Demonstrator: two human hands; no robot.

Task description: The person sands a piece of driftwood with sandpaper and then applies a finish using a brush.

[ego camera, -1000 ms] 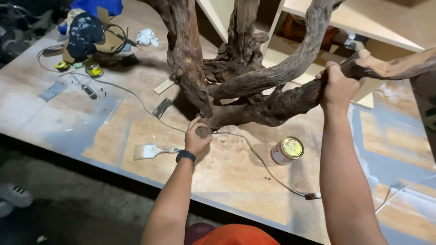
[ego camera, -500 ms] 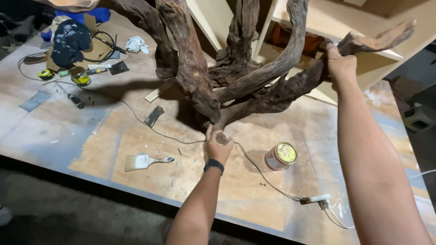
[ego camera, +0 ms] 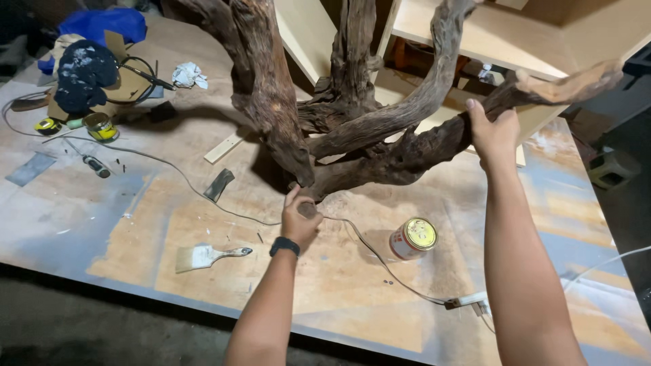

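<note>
Where the plywood bench [ego camera: 352, 298] meets its near edge, a white-bristled paintbrush [ego camera: 207, 256] lies flat and untouched; just right of centre stands a small tin [ego camera: 413, 238], gold lid shut, contents hidden; a thin cable [ego camera: 366, 254] trails past it to a plug block [ego camera: 468, 299] near the right-hand near edge. Mid-bench, the left hand [ego camera: 299, 218], banded at the wrist, has fingers curled round the low tip of the big gnarled driftwood root [ego camera: 352, 129]; the right hand [ego camera: 494, 130] is clamped on an outstretched limb toward the right edge; the root rests on the middle of the bench, limbs rising out of view. My judgement: positioning only; no coating visibly begun, brush dry-looking, tin unopened. Far left corner: a yellow tape roll [ego camera: 100, 126], crumpled paper [ego camera: 188, 74], a dark paint-speckled cloth [ego camera: 84, 74]; pale shelving [ego camera: 488, 34] beyond.
</note>
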